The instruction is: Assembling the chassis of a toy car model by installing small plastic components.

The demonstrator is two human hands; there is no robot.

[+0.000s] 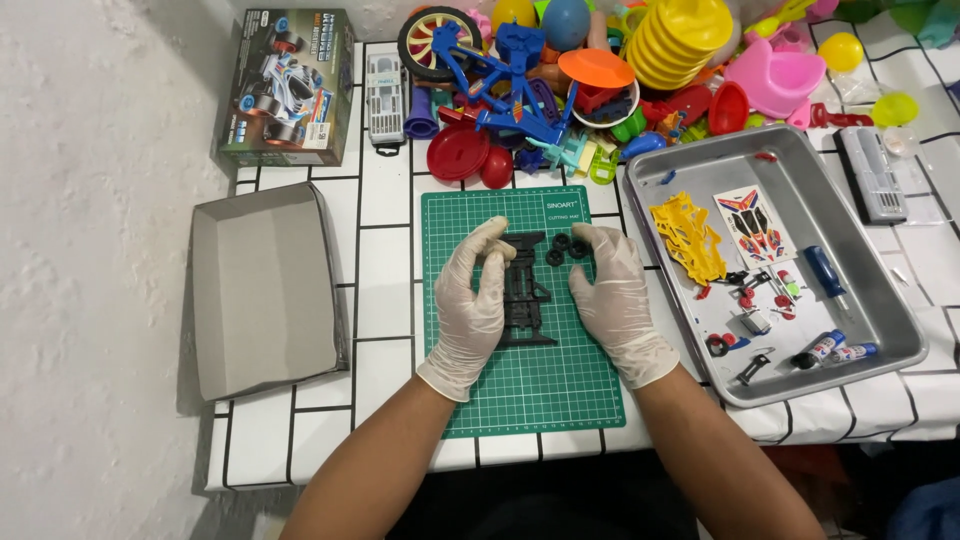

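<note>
The white tiled worktop carries an empty grey box lid at its left edge, a metal tray at its right edge and a heap of coloured toys along the back. On the one green cutting mat at the front centre lies one black chassis frame, bare, with three small black wheels loose just beside its far end. Judging by that, assembly has barely begun: the yellow parts frame, sticker sheet, blue screwdriver and two batteries lie untouched in the tray. The gloved left hand curls half shut against the chassis's left side; the right hand rests loosely open along its right side.
</note>
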